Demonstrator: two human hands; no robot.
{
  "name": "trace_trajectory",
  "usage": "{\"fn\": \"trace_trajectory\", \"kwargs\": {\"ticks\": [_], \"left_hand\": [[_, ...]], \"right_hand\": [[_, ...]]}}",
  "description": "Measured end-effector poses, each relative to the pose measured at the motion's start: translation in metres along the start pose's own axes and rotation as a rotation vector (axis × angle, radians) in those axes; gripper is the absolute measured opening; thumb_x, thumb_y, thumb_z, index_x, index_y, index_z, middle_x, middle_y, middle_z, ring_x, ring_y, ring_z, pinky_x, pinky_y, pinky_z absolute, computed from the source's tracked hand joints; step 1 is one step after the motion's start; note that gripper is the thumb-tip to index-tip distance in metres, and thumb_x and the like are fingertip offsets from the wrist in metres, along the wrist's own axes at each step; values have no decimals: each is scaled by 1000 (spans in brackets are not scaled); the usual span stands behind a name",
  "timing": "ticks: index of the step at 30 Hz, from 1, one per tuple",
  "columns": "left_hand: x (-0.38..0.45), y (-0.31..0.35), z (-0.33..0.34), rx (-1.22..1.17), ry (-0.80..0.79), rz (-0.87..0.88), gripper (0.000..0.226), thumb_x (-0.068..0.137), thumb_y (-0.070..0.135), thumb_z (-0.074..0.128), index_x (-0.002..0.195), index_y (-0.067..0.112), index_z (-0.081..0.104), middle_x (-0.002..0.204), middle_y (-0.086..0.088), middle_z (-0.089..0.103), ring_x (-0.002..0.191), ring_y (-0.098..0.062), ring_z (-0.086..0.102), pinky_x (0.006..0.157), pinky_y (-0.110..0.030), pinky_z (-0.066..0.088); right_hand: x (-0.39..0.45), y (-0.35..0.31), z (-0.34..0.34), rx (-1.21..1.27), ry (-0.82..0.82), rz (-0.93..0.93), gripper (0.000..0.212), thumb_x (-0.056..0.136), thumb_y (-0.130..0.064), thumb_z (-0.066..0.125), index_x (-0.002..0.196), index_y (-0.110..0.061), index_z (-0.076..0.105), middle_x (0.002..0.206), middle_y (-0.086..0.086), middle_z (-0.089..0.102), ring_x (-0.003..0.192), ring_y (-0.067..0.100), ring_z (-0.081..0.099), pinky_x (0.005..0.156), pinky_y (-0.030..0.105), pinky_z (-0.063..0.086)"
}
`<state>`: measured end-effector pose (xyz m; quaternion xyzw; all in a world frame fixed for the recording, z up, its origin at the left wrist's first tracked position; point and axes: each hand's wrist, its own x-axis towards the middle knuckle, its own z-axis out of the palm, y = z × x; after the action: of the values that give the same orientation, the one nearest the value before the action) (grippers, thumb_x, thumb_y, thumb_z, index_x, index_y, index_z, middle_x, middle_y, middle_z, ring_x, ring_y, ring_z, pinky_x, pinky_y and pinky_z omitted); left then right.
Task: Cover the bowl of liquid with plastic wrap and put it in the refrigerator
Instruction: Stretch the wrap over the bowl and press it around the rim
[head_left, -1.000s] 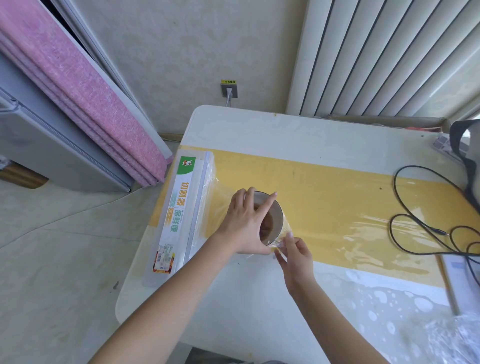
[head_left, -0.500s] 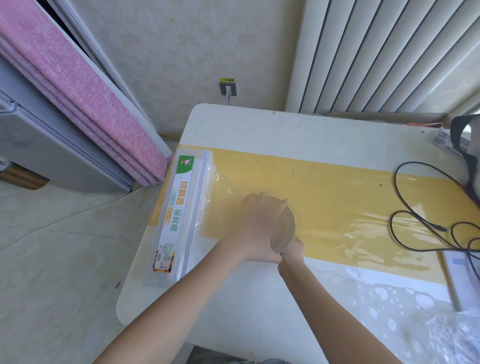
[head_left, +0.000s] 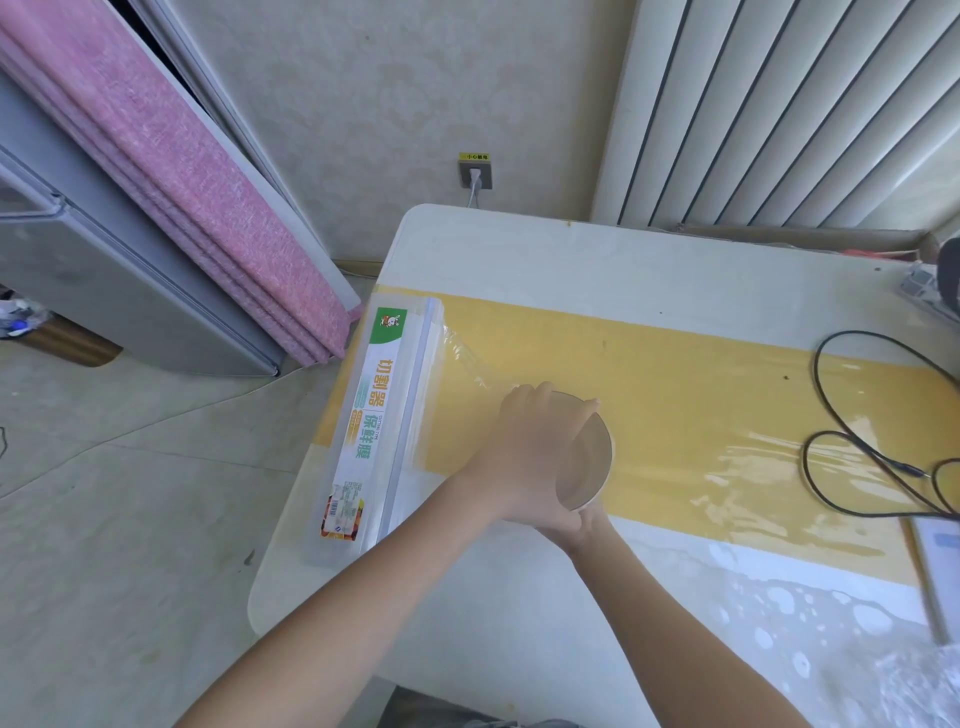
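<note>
Two hands press plastic wrap over a bowl near the tabletop's left edge.

The left hand (head_left: 524, 457) clamps over the bowl (head_left: 584, 460); the right hand (head_left: 584, 527) grips its near side. Wrap (head_left: 467, 364) trails from the dispenser box (head_left: 382, 415). Best: keep the bowl level, smooth film downward all round.

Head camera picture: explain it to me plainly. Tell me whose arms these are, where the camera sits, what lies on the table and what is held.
No machine here: a person's two bare arms, filmed by a wide-angle camera worn on the head, looking down. The left hand wraps over a small round bowl of brownish liquid; the right hand grips below it. On the white table with a yellow band lies a long white plastic-wrap cutter box, its clear film stretched towards the bowl. A black cable loops at the right. A grey refrigerator stands at the left.
</note>
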<state>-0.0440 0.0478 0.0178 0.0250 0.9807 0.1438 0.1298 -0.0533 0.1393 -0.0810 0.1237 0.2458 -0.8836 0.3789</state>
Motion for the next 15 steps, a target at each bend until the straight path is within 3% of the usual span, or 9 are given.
{"fn": "trace_trajectory", "kwargs": {"ticks": [2, 3, 4, 6, 8, 9, 11, 13, 15], "left_hand": [[0, -1, 0, 0, 5, 7, 119, 50, 64, 67, 146, 33, 5, 139, -14, 19, 127, -36, 19, 111, -47, 25], [0, -1, -1, 3, 5, 8, 118, 50, 62, 68, 146, 32, 6, 139, -14, 19, 127, -35, 20, 111, -46, 25], [0, -3, -2, 6, 5, 6, 119, 50, 60, 68, 146, 32, 6, 139, -14, 19, 127, -35, 20, 111, -45, 25], [0, -5, -3, 6, 10, -6, 119, 49, 56, 70, 147, 31, 6, 140, -15, 18, 127, -35, 20, 111, -43, 25], [0, -6, -5, 13, 23, -7, 120, 49, 56, 70, 147, 30, 7, 140, -15, 18, 126, -35, 20, 110, -43, 25], [0, -7, -5, 24, 28, 0, 119, 49, 57, 70, 147, 30, 7, 139, -15, 19, 125, -35, 21, 110, -43, 25], [0, -8, -5, 54, 33, 20, 118, 50, 58, 69, 148, 28, 9, 138, -16, 20, 124, -36, 22, 109, -42, 25], [0, -8, -5, 77, 33, 30, 119, 50, 58, 69, 148, 27, 9, 138, -16, 21, 123, -36, 23, 110, -43, 24], [1, -8, -5, 77, 30, 27, 119, 50, 60, 68, 148, 27, 9, 138, -16, 21, 123, -37, 22, 110, -44, 24]], "right_hand": [[0, 0, -6, 71, 2, 49, 68, 80, -25, 64, 143, -22, 38, 145, 7, 34, 136, 30, 28, 115, 54, 10], [-2, -3, -1, 15, -9, 72, 71, 77, -25, 68, 142, -22, 39, 143, 7, 39, 135, 29, 33, 114, 53, 16], [-2, -2, 0, -45, 14, 111, 75, 69, -26, 77, 136, -19, 45, 135, 8, 48, 127, 26, 46, 110, 49, 29], [-5, -8, -3, -181, 214, 168, 70, 57, -20, 87, 119, -11, 56, 119, 12, 59, 100, 20, 66, 86, 36, 54], [-6, -17, -8, -178, 382, 154, 36, 86, -15, 63, 121, -8, 60, 122, 17, 60, 101, 26, 66, 79, 37, 56], [-6, -22, -12, -128, 454, 162, 35, 96, -20, 48, 126, -6, 58, 124, 18, 61, 108, 31, 63, 83, 41, 53], [-10, -36, -14, -100, 554, 210, 57, 99, -47, 34, 125, -2, 59, 122, 19, 63, 114, 36, 59, 92, 45, 49], [-10, -48, -14, -204, 528, 246, 77, 91, -67, 34, 115, -1, 64, 114, 20, 67, 111, 37, 62, 89, 46, 52], [-7, -52, -13, -368, 521, 246, 69, 85, -65, 52, 113, -4, 68, 111, 17, 69, 108, 35, 65, 75, 40, 57]]}}
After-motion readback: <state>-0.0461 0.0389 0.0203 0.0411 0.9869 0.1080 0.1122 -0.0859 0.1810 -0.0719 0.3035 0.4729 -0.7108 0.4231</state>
